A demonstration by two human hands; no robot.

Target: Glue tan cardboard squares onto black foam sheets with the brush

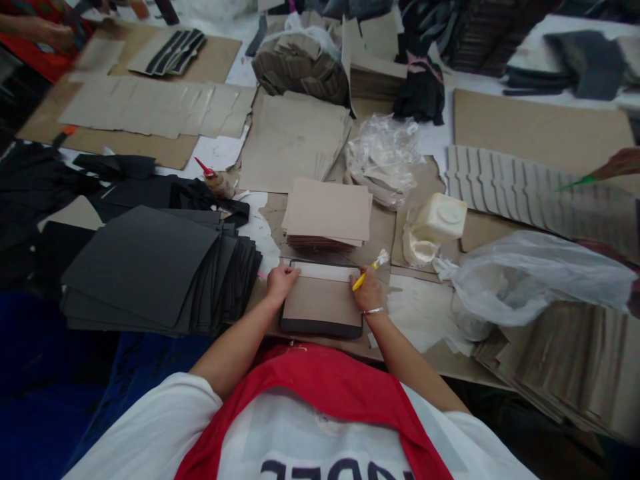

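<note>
Dark panel (320, 327) flat on cardboard-covered worktop (386, 230), right in front of me; beige board (323, 301) on it, white strip (325, 272) along far side. Panel squared to me, sides near equal, long axis hard to tell; strip's long axis runs left to right. My left hand (281, 283): fingers narrow, pinching panel's far left corner. My right hand (369, 295): fingers curled round yellow brush (359, 281), bristles pointing away and rightward, fingertips at strip's right end. Just beyond: stack of beige boards (327, 212). Leftward: stack of dark sheets (145, 263).
</note>
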